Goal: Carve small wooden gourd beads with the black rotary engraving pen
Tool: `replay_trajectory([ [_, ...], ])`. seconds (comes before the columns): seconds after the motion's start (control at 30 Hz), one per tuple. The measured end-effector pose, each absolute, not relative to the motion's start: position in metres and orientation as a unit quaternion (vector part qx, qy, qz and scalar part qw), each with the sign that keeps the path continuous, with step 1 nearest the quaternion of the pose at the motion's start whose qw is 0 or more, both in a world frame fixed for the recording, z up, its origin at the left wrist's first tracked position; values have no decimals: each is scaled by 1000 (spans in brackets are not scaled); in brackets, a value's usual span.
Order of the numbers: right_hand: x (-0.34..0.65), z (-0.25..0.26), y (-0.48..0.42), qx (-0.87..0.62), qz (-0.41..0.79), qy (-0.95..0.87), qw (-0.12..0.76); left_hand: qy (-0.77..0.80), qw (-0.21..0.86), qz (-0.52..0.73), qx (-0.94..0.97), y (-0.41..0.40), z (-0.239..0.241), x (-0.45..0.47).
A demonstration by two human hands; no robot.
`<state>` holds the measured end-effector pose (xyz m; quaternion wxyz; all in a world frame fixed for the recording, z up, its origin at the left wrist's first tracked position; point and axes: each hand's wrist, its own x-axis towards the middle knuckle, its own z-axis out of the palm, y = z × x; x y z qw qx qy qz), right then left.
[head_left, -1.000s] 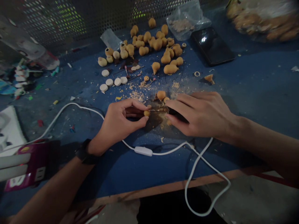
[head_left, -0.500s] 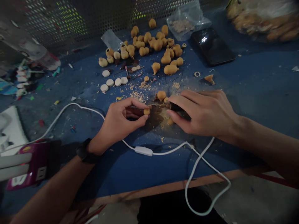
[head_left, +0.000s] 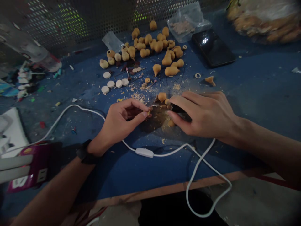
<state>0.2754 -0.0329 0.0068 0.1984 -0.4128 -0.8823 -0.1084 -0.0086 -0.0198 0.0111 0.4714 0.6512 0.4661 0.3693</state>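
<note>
My left hand (head_left: 125, 117) pinches a small tan gourd piece (head_left: 149, 112) between thumb and fingertips, which cover most of it. My right hand (head_left: 202, 114) is wrapped around a dark-bodied rotary tool (head_left: 176, 108), held roughly level. Its thin metal bit (head_left: 157, 106) points left and reaches the left fingertips; whether it touches the piece I cannot tell. Just behind the tool a round tan gourd (head_left: 162, 96) rests on the blue table. Another gourd (head_left: 171, 122) lies partly hidden below my right thumb. Pale shavings (head_left: 138, 96) are scattered around.
Several small gourds (head_left: 157, 45) are heaped at the back, near white discs (head_left: 118, 83) and loose bits. A black phone (head_left: 213, 48) lies back right beside a clear bag (head_left: 188, 23). A white cord (head_left: 166, 154) with an inline switch (head_left: 144, 152) crosses the front and loops over the table edge (head_left: 141, 191).
My left fingers have shifted on the gourd piece, so less of it shows now. The right hand and the tool stay almost where they were.
</note>
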Motion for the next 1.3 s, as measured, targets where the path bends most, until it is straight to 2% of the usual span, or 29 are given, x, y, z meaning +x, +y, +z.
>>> replay_trajectory([
  [0.47, 274, 7, -34, -389, -108, -889, 216, 481, 482, 347, 645, -20, 8, -10],
  [1.0, 273, 11, -35, -398, -96, -896, 173, 495, 472, 320, 656, -20, 13, -8],
  [1.3, 274, 12, -35, -382, -86, -899, 195, 501, 481, 315, 646, -21, 14, -8],
])
